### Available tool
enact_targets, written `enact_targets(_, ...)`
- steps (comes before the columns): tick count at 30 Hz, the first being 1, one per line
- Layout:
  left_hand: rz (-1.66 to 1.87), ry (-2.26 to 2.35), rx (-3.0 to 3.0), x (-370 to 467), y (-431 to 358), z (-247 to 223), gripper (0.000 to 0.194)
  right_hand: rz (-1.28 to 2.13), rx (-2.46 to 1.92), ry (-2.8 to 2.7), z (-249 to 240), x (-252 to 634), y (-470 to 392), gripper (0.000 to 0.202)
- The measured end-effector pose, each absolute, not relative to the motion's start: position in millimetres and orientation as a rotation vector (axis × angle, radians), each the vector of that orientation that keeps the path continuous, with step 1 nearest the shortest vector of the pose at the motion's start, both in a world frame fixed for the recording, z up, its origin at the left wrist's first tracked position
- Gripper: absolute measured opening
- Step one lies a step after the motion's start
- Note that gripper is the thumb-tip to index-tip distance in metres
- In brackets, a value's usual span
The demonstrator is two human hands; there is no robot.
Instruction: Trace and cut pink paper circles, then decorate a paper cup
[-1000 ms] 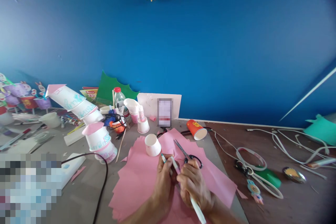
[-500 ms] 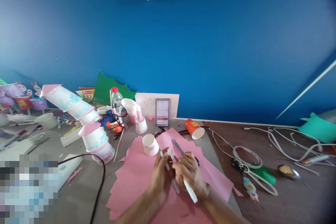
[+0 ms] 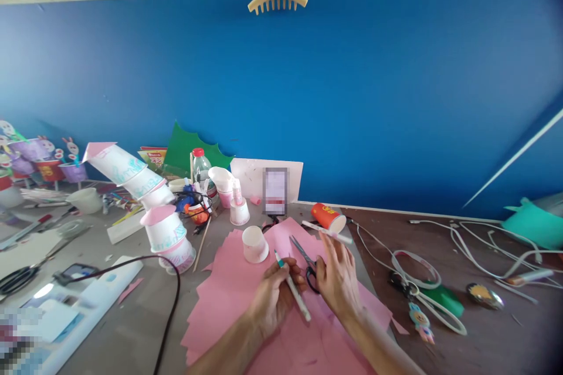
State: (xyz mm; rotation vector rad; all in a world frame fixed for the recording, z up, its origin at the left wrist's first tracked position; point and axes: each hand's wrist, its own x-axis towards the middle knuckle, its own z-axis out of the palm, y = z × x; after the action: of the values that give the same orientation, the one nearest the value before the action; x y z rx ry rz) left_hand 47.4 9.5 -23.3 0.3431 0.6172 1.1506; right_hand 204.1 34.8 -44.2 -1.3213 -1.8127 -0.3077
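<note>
Blue wall (image 3: 281,88) at twelve o'clock; at six, over pink paper (image 3: 224,299), left hand (image 3: 273,293) grips a teal-tipped marker (image 3: 294,289), likely light, stiff, best held mid-barrel; whether right hand (image 3: 338,278) grips white pen (image 3: 326,231) at five, unclear

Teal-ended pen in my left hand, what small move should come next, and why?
Perhaps bring your right hand to the teal-ended pen: your left hand grips it, while your right is stretched out by the other pen.

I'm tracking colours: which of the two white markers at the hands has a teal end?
The teal-ended marker is in the left hand, above pink paper; the other marker, by the right hand, shows no teal.
</note>
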Motion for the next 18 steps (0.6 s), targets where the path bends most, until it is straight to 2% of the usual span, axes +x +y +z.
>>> enact_targets(7,1.202,0.515,0.367,41,14,-33,0.04,-0.091,-0.647,-2.248,-24,184,13,0.056)
enact_targets(11,1.148,0.484,0.3,41,12,-36,0.037,-0.081,-0.561,-2.307,-23,180,9,0.059)
enact_targets(18,1.089,0.572,0.313,41,11,-22,0.036,-0.082,-0.626,-2.39,-25,181,12,0.043)
